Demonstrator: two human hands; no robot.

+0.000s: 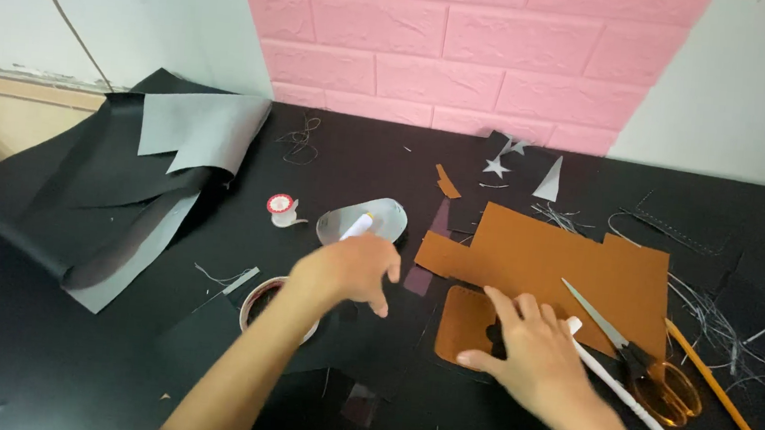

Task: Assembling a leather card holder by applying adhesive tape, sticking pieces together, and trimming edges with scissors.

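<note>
My left hand (351,272) hovers above the black table and holds a small white tube-like tool (357,227) whose tip points away from me. My right hand (527,345) lies flat with spread fingers on a small rounded brown leather piece (460,326), pressing it onto the table. A large brown leather sheet (570,262) with a stepped outline lies just beyond that hand. Scissors with orange handles (652,377) rest on the sheet's right part, beside my right hand.
A white stick (627,398) and a long orange pencil (727,401) lie at the right. A tape roll (257,301) sits under my left forearm. A small red-topped spool (281,207), a grey oval piece (382,217), folded black and grey sheets (130,186) and thin black trimmings (720,314) surround them.
</note>
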